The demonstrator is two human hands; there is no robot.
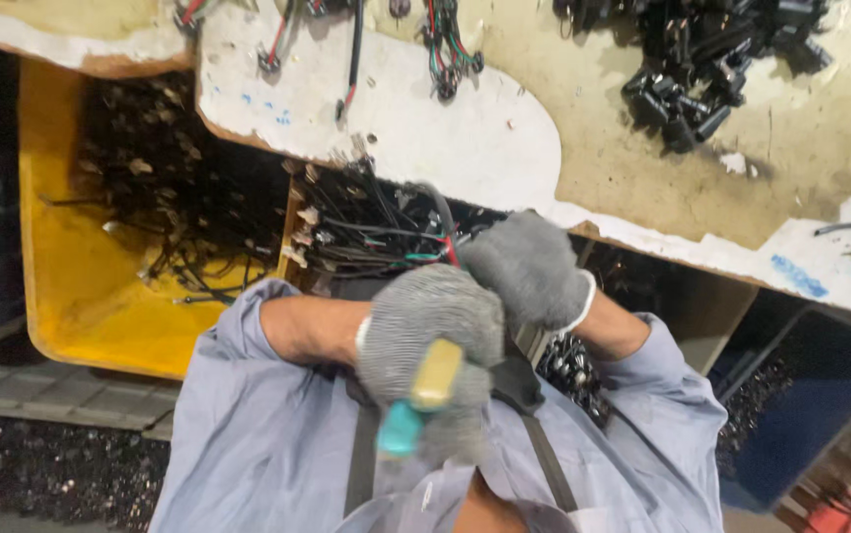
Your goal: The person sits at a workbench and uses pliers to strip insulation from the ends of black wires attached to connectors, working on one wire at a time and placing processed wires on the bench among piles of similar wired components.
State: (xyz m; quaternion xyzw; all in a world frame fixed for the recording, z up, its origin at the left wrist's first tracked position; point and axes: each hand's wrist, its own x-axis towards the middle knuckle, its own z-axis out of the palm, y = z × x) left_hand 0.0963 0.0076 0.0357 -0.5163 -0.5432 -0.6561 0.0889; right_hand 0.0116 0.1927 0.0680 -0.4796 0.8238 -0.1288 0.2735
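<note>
Left hand [432,345] fisted around the yellow-and-teal tool handle [423,393]. Right hand [531,266] pinches the wire bundle [386,232] just off the worktop [465,138] edge, above the yellow bin [80,286]. Tool head hidden, probably cutters. Keep wires taut, fingers clear of it.

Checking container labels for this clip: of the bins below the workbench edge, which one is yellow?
The yellow bin at the picture's left, holding dark wire scraps. The other bin, at lower right, is dark blue. The gloved left hand and right hand work between them.
</note>
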